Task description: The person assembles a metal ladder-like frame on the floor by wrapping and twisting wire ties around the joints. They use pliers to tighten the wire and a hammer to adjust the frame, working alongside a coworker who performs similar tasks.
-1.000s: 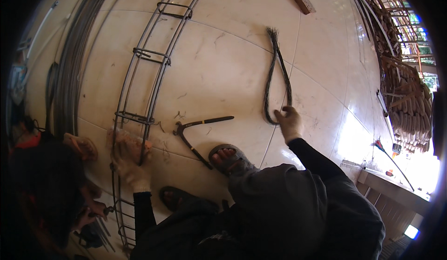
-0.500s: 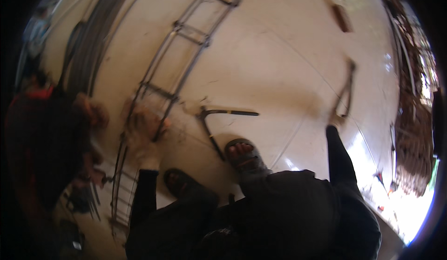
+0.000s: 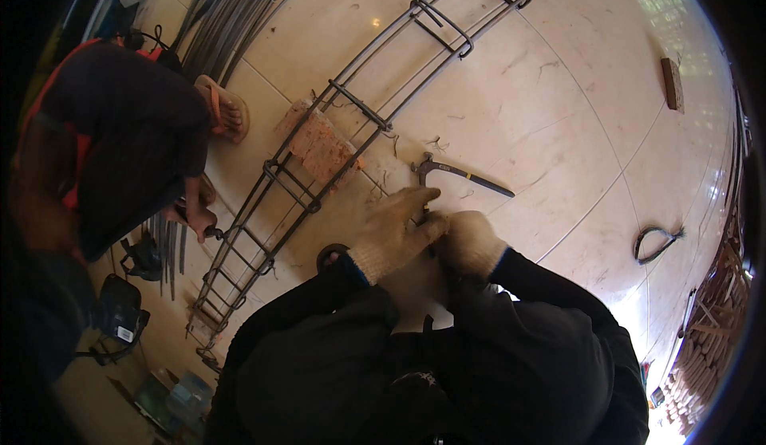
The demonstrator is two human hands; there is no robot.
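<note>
My gloved left hand (image 3: pixel 396 232) and gloved right hand (image 3: pixel 471 244) meet low in front of me, above the floor. The left has its index finger and thumb stretched out and parted, over one handle of the black pincers (image 3: pixel 471 180). My right hand is curled closed against the left thumb; what it holds, if anything, is hidden. The pincers lie splayed on the floor, their other handle partly covered by my hands. Left of them, a long rebar cage (image 3: pixel 307 198) with tied stirrups runs diagonally, resting over a reddish brick block (image 3: pixel 317 143).
A co-worker (image 3: pixel 120 142) crouches at the left, a hand at the cage's near part. Bundled bars (image 3: pixel 239 18) lie behind them. On the tiled floor are a loop of dark wire (image 3: pixel 656 246) and a brown block (image 3: pixel 672 84). Stacked wood (image 3: pixel 706 357) stands far right.
My left hand has moved from the cage to the pincers. My right hand has come leftward to join it, leaving the wire loop on the floor. The view has turned.
</note>
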